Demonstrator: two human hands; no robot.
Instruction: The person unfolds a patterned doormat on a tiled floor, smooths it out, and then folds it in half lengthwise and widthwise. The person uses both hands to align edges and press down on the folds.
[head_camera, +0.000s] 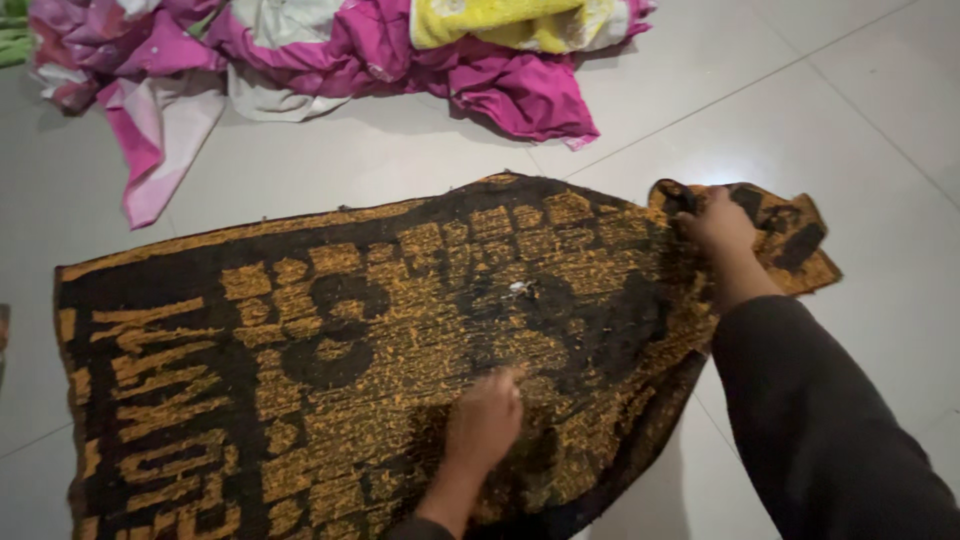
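A black-and-orange towel (330, 340) lies on the tiled floor (860, 110), long axis left to right; the right hand (716, 224) pinches its bunched right end, the left hand (484, 420), seemingly clenched, presses its middle.

Thick terry cloth on the black-and-orange towel (330, 350), a rough, nubbly, matt pile, worn and fuzzy where the left hand (485, 420) presses it. Where the right hand (718, 225) grips it, the woven edge bunches. Beyond lies thin, smooth pink bedding (480, 70), crumpled, with a fluffy yellow towel (500, 20) on it. The pale floor tiles (800, 110) look hard, glossy, faintly reflective.
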